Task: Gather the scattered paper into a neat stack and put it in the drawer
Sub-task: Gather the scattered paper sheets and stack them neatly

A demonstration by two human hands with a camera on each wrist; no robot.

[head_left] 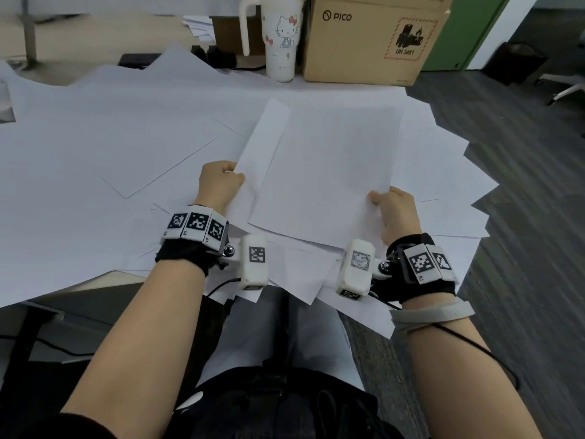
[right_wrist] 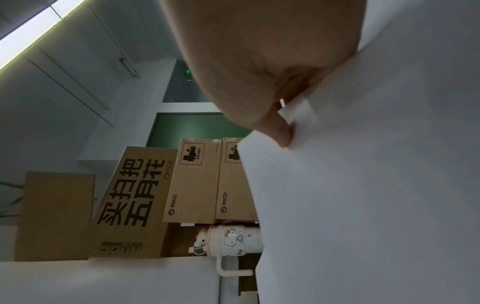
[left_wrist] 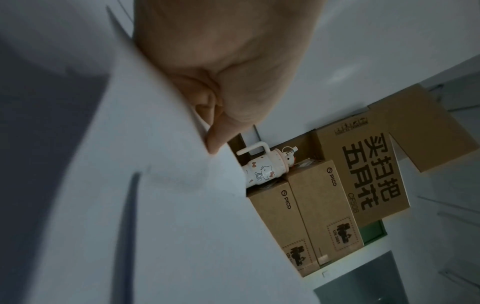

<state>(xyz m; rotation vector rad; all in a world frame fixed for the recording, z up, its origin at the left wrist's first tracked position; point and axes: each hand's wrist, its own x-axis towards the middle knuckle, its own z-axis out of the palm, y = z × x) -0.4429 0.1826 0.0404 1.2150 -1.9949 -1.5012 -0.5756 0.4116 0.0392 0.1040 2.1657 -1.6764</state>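
the cardboard box (head_left: 373, 36) at the back of the desk reads "pico", and its red-bordered label says "un 3481". from my wrist cameras i can see a bigger carton (right_wrist: 135, 197) printed with large chinese characters and "cf508". a white hello kitty tumbler (head_left: 281, 39) with a handle stands just left of the pico box. my left hand (head_left: 220, 183) pinches the left edge of a small bundle of sheets (head_left: 319, 172), thumb on top and fingers curled under. my right hand (head_left: 395, 213) pinches the bundle's near right corner the same way. the bundle is lifted a little above the scattered paper (head_left: 95, 160) that covers the desk and hangs over its near edge. both wrists are turned inward.
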